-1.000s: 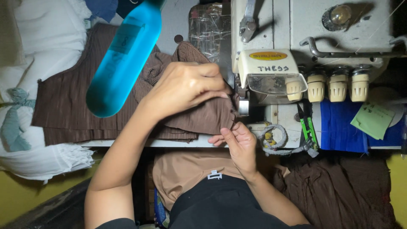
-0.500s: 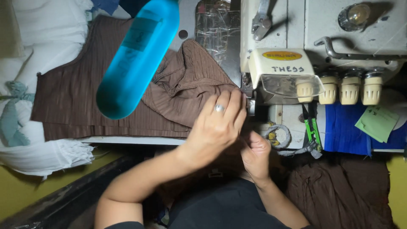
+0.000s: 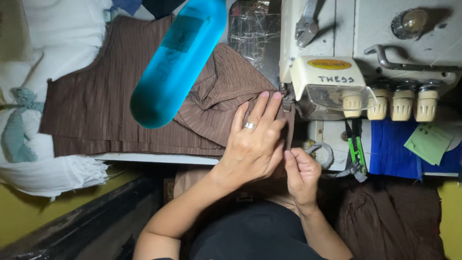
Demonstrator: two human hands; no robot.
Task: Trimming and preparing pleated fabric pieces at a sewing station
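Note:
Brown ribbed fabric [image 3: 120,110] is spread over the sewing table and bunched up by the grey overlock sewing machine [image 3: 365,58]. My left hand [image 3: 252,139], wearing a ring, lies flat on the fabric with fingertips reaching the presser foot [image 3: 286,98]. My right hand [image 3: 301,173] sits just below it at the table edge, pinching the fabric's edge between thumb and fingers.
A blue tube-shaped bottle [image 3: 178,58] looms close to the camera over the fabric. White cloth [image 3: 43,53] is piled at the left. Green snips [image 3: 355,149] hang by the machine, with blue cloth [image 3: 390,149] and a green note [image 3: 430,142] at the right. More brown fabric [image 3: 390,226] lies on my lap.
My left hand has slid down from the bunched fabric and flattened out beside the presser foot. My right hand has shifted right and lower along the fabric edge.

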